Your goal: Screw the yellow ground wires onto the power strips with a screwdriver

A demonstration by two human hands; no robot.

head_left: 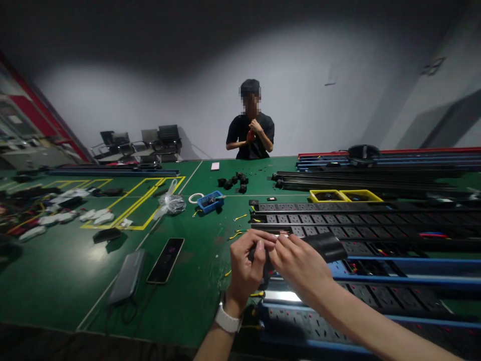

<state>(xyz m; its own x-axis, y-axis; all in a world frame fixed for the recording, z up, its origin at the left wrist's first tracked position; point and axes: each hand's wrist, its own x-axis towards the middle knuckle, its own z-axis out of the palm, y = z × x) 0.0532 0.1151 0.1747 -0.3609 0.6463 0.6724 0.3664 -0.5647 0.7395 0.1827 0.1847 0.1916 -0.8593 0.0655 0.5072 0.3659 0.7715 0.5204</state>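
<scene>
My left hand [248, 258], with a pale watch strap at the wrist, is closed around something dark that its fingers mostly hide. Pressed up against its fingertips, my right hand [298, 258] is closed as well. A thick black object [326, 246] with a rounded end sticks out past the back of my right hand; whether it is one piece with the dark thing in my left hand is hidden. Beneath both hands lie long power strips [319, 219] with rows of black sockets, and yellow-green wires [236, 235] poke from their left ends.
A phone [166, 260] and a grey power bank [128, 276] lie to the left. Farther off are a blue bin [210, 201], a plastic bag [173, 203], small black parts [233, 181] and yellow trays [345, 196]. Another person [250, 130] stands across the green table [195, 296].
</scene>
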